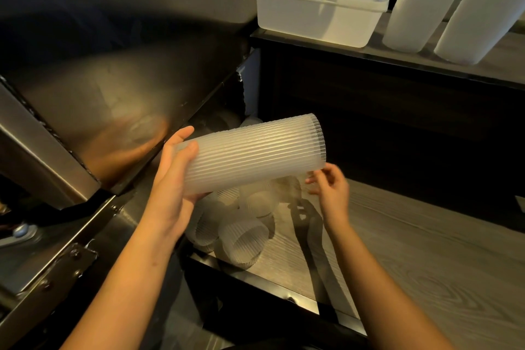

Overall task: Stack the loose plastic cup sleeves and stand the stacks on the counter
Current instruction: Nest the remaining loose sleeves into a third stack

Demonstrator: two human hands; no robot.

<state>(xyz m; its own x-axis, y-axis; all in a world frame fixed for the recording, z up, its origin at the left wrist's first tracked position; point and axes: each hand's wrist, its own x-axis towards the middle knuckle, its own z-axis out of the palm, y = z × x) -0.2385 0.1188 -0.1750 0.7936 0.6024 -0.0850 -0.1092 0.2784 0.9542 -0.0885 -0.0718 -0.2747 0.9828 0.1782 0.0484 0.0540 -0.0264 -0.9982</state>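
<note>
A long stack of ribbed translucent cup sleeves (252, 155) lies almost level in the air, its open end pointing right. My left hand (173, 176) grips its left end, thumb on top and fingers underneath. My right hand (331, 186) hovers just below the stack's right rim with fingers loosely bent, holding nothing. Several loose ribbed sleeves (241, 233) lie in a heap on the lower wood-grain counter (426, 258) under the stack. Two tall finished stacks (420, 0) lean on the upper shelf at the right.
A white plastic tub (318, 6) sits on the upper dark shelf (397, 62). A slanted stainless steel hood or lid (93, 111) fills the left. A dark strap-like object (309, 233) lies on the counter beside the heap.
</note>
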